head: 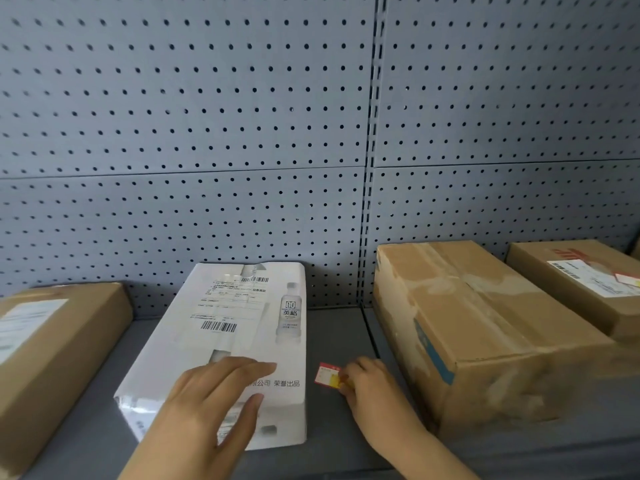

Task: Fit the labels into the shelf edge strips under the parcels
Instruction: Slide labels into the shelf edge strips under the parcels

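Note:
A white parcel [235,341] with barcodes and a bottle picture lies on the grey shelf [332,334]. My left hand [211,400] rests flat on its near end, fingers spread. My right hand [367,386] pinches a small red, white and yellow label [327,375] just above the shelf, in the gap between the white parcel and a brown taped carton [478,327]. The shelf edge strip is not visible at the bottom of the view.
A brown parcel [52,355] with a white sticker sits at the left. Another brown carton [581,282] with a shipping label stands at the far right. Grey pegboard [207,133] forms the back wall, with a slotted upright [372,168] between its panels.

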`<action>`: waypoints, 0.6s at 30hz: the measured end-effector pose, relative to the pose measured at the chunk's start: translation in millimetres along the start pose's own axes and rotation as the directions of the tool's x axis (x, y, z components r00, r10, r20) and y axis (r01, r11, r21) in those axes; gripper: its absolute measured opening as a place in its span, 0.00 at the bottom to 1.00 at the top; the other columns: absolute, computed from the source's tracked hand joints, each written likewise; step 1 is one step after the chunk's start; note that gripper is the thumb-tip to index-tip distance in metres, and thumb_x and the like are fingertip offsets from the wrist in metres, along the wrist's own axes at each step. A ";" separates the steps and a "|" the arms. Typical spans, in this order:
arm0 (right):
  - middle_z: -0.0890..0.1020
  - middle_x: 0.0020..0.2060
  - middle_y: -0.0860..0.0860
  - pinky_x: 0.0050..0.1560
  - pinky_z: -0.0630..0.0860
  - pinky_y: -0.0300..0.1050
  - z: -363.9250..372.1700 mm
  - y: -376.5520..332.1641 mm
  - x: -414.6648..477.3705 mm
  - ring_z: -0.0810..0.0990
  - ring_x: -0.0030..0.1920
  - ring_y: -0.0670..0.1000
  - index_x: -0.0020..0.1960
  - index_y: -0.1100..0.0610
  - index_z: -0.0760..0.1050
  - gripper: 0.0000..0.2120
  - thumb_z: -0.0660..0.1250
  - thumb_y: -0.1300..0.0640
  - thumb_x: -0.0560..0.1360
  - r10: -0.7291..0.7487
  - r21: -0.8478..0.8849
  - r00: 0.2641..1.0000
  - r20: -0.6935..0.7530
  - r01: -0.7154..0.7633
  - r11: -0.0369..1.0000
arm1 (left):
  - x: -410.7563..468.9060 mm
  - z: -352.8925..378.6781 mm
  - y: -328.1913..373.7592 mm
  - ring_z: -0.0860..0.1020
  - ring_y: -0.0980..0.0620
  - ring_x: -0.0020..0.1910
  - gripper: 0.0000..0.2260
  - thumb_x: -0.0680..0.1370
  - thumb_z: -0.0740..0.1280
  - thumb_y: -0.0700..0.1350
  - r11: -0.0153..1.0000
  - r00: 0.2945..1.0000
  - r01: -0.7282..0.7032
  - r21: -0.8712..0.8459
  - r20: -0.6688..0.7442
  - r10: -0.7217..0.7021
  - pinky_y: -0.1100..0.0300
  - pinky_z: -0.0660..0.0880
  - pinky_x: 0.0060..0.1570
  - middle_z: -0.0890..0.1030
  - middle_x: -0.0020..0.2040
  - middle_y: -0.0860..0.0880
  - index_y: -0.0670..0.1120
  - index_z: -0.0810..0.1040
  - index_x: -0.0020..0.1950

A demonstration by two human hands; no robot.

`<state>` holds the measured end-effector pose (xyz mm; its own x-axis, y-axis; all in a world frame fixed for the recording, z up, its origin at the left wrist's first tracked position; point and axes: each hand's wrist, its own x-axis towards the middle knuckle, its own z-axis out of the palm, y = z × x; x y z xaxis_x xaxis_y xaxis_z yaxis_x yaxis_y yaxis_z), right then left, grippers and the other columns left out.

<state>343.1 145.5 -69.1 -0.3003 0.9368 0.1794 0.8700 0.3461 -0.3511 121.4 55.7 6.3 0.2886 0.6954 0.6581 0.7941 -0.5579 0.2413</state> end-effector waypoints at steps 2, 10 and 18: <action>0.76 0.53 0.53 0.54 0.70 0.46 0.5 -2.3 2.9 0.72 0.56 0.54 0.53 0.55 0.75 0.07 0.61 0.60 0.76 0.000 -0.006 1.000 0.015 0.000 1.000 | -7.7 -5.7 4.1 0.71 0.65 0.53 0.14 0.80 0.52 0.58 1.000 1.000 0.019 0.012 -0.007 -0.019 0.73 0.64 0.55 0.74 0.53 0.63 0.58 0.74 0.58; 0.78 0.56 0.54 0.54 0.75 0.46 -12.6 4.9 25.0 0.77 0.55 0.54 0.61 0.55 0.71 0.21 0.70 0.53 0.71 0.212 0.070 0.931 0.299 -0.243 0.968 | -51.8 -26.3 25.6 0.75 0.62 0.49 0.13 0.80 0.55 0.55 0.990 0.994 0.108 0.087 -0.012 -0.107 0.69 0.68 0.50 0.78 0.51 0.61 0.56 0.76 0.57; 0.82 0.50 0.53 0.48 0.80 0.44 -28.1 -7.2 24.6 0.81 0.47 0.51 0.59 0.59 0.76 0.25 0.76 0.55 0.65 0.310 0.036 0.834 0.456 -0.365 0.930 | -103.4 -33.9 22.4 0.77 0.62 0.49 0.09 0.77 0.61 0.52 0.984 0.988 0.146 0.097 0.041 -0.151 0.62 0.72 0.45 0.77 0.52 0.62 0.58 0.75 0.56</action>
<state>340.4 164.6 -36.3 -0.1591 0.9121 -0.3779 0.9050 -0.0182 -0.4251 91.2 -44.1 -32.1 0.1874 0.7897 0.5841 0.8759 -0.4036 0.2646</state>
